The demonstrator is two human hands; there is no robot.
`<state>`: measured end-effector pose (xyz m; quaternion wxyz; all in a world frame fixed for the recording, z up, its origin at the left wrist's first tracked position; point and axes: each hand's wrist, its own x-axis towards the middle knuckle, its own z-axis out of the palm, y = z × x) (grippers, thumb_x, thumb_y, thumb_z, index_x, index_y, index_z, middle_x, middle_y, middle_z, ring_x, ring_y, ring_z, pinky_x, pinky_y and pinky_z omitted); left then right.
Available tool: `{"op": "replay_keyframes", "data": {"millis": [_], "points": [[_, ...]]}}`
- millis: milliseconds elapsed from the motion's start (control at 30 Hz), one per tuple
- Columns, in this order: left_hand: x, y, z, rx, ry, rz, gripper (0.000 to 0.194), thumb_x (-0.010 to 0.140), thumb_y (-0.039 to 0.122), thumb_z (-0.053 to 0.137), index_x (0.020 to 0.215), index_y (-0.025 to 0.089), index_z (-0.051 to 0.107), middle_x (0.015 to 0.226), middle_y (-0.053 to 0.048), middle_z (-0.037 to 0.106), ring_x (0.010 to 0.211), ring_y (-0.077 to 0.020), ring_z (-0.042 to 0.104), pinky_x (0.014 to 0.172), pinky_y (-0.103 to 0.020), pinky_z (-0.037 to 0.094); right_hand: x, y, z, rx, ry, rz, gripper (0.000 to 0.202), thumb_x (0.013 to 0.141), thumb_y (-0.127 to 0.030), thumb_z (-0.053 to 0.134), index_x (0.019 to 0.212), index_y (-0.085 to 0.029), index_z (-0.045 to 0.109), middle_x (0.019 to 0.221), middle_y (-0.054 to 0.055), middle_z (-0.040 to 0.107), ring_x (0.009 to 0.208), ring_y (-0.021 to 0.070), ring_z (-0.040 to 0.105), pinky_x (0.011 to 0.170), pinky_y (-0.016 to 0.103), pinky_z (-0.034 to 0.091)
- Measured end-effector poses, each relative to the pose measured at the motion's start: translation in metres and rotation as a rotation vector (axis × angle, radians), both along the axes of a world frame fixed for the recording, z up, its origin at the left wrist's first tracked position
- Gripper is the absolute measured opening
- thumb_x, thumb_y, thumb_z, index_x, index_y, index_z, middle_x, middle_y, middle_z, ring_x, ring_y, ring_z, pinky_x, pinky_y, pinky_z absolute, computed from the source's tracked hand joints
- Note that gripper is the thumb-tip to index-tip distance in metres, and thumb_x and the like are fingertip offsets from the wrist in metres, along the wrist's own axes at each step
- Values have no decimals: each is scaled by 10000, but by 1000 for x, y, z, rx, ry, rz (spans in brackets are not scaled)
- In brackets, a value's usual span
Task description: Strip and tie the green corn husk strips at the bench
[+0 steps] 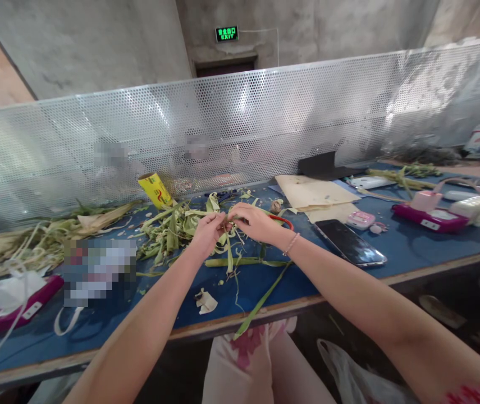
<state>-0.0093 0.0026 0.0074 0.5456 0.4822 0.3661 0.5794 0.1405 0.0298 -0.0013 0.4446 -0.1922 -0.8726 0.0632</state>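
Observation:
Above the middle of the blue table [193, 297], my left hand [210, 229] and my right hand [248, 220] meet fingertip to fingertip. Both pinch a green leaf strip [228, 252] that hangs down between them. Just left of and behind my hands lies a pile of curled green leaf strips [172, 229]. A red-orange curved handle [284, 220] shows behind my right hand. Long green leaves lie across the table below my hands, and one leaf [260, 303] hangs over the front edge. A small pale scrap [206, 302] rests near that edge.
A yellow tube [155, 189] stands tilted behind the pile. Dry husks [92, 224] and a magenta power strip [24, 306] are on the left. On the right are a black phone [349, 241], brown paper [313, 193], a pink case [360, 220] and another power strip [429, 217]. A perforated metal screen [265, 123] runs behind.

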Motion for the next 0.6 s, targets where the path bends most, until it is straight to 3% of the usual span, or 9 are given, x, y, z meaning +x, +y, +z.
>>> {"op": "replay_keyframes", "data": {"millis": [133,400,600], "points": [[-1,3,-1,0,-6,57,268,529,315,714,573,131,525,516,27,555,497,-78,535,560,-227,417,3,-1,-1,-44,-106,-61,202,736,-112,467,930,-164,488,925,65,538,760,140,515,692,289,450],[-1,8,-7,8,55,112,254,511,317,701,572,131,539,495,31,539,484,-76,510,557,-234,407,-2,-14,-1,101,-280,-221,465,711,-343,593,1107,-160,432,997,97,504,894,213,511,741,335,437],[1,8,-8,48,58,107,204,530,285,674,569,132,545,516,33,544,512,-68,504,584,-226,411,-8,-23,-1,222,-313,-384,525,713,-308,584,1196,-223,397,1104,107,438,945,227,456,788,363,394]]}}
